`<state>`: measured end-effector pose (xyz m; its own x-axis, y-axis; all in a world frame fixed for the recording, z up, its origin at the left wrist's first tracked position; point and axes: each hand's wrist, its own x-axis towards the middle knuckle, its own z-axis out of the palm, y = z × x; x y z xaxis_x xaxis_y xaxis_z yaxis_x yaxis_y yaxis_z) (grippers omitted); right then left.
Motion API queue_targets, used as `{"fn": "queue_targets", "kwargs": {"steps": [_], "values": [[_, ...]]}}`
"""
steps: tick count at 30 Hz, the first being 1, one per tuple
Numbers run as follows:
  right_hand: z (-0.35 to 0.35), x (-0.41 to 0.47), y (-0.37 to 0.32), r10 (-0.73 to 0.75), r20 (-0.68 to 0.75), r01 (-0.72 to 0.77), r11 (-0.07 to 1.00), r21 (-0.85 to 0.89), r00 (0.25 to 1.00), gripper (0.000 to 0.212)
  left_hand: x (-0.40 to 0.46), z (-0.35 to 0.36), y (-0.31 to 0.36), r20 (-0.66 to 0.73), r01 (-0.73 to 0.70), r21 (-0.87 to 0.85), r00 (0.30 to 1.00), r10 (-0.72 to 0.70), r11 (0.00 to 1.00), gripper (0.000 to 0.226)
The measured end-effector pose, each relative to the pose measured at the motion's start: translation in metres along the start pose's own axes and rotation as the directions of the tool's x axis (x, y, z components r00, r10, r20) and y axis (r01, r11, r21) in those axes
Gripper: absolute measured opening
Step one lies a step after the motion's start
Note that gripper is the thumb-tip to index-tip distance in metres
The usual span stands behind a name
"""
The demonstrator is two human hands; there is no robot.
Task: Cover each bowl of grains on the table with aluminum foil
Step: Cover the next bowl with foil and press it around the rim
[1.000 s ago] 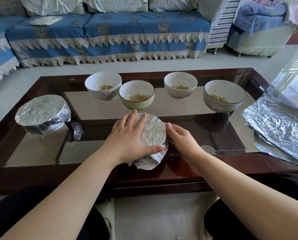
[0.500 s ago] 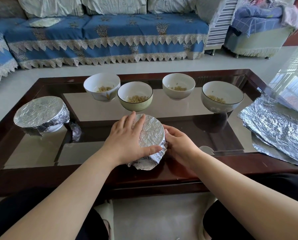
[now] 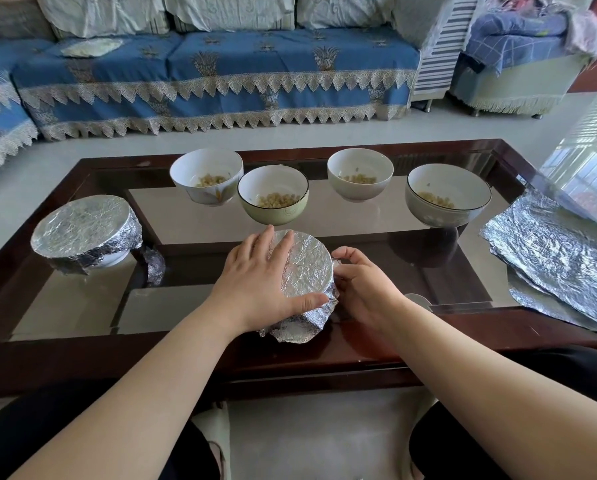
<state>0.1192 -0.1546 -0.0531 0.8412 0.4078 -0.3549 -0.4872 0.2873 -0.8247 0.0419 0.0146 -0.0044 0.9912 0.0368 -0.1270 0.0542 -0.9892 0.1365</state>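
Four open bowls [image 3: 272, 194] of grain, two foil-covered bowls [image 3: 82, 230], two hands [image 3: 255, 282], one stack of foil sheets [image 3: 560, 258].

I can read no text, label, brand or number on anything here (bowls and foil bear none).

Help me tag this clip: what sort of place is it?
Most likely a home living room: a sofa with blue lace-trimmed covers, an armchair beside it, and a low glass-topped coffee table holding bowls of grain.

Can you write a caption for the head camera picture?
Both hands crimp foil over one bowl; four bowls still uncovered.
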Motion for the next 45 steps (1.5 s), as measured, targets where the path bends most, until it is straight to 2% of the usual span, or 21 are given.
{"fn": "queue_targets", "kwargs": {"steps": [4,8,11,18,20,22,29,34,37,40,42,45], "values": [[-0.002,-0.001,-0.010,0.029,0.068,-0.028,1.000,-0.007,0.997,0.025,0.000,0.000,0.001,0.001,0.005,-0.004,1.000,-0.005,1.000,0.127],[-0.009,0.001,-0.014,0.079,0.159,-0.071,0.996,-0.055,0.984,0.012,0.000,0.000,0.000,0.008,0.006,-0.002,1.000,-0.006,1.000,0.127],[-0.016,0.004,-0.013,0.087,0.244,-0.086,0.996,-0.016,0.966,0.008,0.000,-0.001,0.001,0.007,0.010,-0.005,1.000,-0.010,1.000,0.128],[-0.020,0.014,-0.011,0.130,0.307,-0.144,0.989,0.026,0.943,0.045,0.001,-0.001,0.001,0.015,0.002,0.007,1.000,-0.003,1.000,0.125],[-0.020,0.015,-0.010,0.134,0.338,-0.154,0.988,0.032,0.932,0.047,0.001,-0.001,0.001,0.010,0.004,0.005,1.000,-0.004,1.000,0.127],[-0.021,0.015,-0.009,0.147,0.355,-0.163,0.986,0.016,0.923,0.039,0.000,-0.001,0.001,0.013,0.006,0.005,1.000,-0.007,1.000,0.127],[-0.017,0.011,-0.009,0.116,0.278,-0.104,0.993,-0.057,0.954,0.026,-0.001,-0.001,0.001,0.017,0.013,0.003,1.000,-0.013,1.000,0.128],[-0.010,0.005,-0.002,-0.034,0.111,0.048,0.990,-0.135,0.993,0.013,-0.001,-0.001,0.002,0.014,0.010,0.006,1.000,-0.010,1.000,0.123],[-0.007,0.001,0.004,-0.179,0.018,0.176,0.937,-0.303,0.984,0.017,-0.001,-0.003,0.003,0.023,0.015,0.007,1.000,-0.015,1.000,0.120],[-0.006,0.004,0.011,-0.289,-0.009,0.241,0.816,-0.525,0.957,0.016,-0.001,-0.003,0.003,0.028,0.016,0.008,0.999,-0.016,1.000,0.120],[-0.003,0.003,0.010,-0.278,-0.004,0.230,0.805,-0.547,0.961,0.014,-0.001,-0.003,0.003,0.028,0.015,0.010,0.999,-0.016,1.000,0.120],[-0.004,0.002,0.002,-0.118,0.024,0.119,0.921,-0.370,0.993,0.012,0.000,-0.002,0.002,0.024,0.012,0.009,1.000,-0.012,1.000,0.123]]}}
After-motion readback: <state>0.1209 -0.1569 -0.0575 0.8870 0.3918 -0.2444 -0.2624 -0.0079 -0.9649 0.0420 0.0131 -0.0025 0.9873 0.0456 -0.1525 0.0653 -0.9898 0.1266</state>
